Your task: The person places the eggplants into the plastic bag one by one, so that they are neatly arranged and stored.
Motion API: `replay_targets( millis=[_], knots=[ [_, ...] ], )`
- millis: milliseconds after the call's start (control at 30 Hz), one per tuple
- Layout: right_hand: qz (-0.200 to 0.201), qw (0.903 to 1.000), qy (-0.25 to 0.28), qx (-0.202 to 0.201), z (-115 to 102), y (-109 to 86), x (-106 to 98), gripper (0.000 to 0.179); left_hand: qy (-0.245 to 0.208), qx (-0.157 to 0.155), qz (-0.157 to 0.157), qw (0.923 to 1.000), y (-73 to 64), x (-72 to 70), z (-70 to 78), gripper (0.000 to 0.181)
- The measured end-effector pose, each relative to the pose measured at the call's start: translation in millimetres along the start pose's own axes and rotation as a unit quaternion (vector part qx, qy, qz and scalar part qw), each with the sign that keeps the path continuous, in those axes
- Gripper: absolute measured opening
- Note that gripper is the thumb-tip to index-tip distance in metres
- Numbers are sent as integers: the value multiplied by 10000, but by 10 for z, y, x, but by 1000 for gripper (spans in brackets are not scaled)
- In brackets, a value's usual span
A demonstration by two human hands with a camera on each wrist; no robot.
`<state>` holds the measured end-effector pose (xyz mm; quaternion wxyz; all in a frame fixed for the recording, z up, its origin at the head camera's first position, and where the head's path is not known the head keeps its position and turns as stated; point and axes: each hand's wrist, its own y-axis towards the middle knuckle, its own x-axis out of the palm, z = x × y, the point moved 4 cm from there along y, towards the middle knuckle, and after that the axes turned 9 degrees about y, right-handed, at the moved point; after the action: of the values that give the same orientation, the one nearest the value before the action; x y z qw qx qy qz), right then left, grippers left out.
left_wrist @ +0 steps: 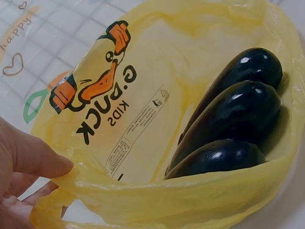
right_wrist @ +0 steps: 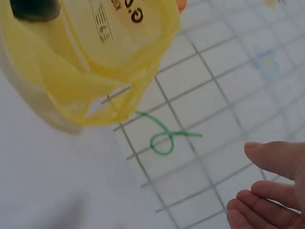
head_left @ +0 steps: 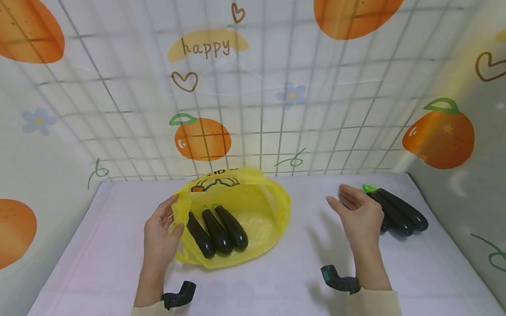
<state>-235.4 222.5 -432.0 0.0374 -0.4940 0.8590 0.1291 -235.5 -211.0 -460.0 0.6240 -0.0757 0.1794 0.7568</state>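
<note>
My left hand (head_left: 162, 233) pinches the left rim of a yellow plastic bag (head_left: 263, 225) between thumb and fingers. The bag's mouth gapes toward me, and a duck print shows in the left wrist view. Inside it, three dark eggplants (head_left: 217, 231) lie side by side, their rounded ends toward me. To the right, my right hand (head_left: 362, 216) hovers over the table with thumb and fingers apart and nothing between them. Just beyond it lie more eggplants (head_left: 402, 211), one with a bright green stem end; the hand partly hides them.
A white cloth covers the table (head_left: 261, 297). Behind it rises a printed curtain (head_left: 239, 81) with a grid, oranges and hearts, and similar panels close off both sides. Each wrist wears a black camera mount (head_left: 340, 279).
</note>
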Motion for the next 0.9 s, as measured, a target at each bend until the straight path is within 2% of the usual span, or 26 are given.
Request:
replay_targets(
  millis=[267, 533, 900],
  knots=[
    [428, 9984, -231, 282, 219, 101, -200, 53, -35, 25, -28, 10000, -6, 11, 1, 71],
    [563, 9951, -451, 677, 411, 173, -290, 55, 22, 57, 4, 10000, 12, 19, -30, 72],
    [581, 9917, -957, 639, 577, 199, -377, 52, -29, -6, -47, 10000, 0, -9, -6, 71]
  ],
)
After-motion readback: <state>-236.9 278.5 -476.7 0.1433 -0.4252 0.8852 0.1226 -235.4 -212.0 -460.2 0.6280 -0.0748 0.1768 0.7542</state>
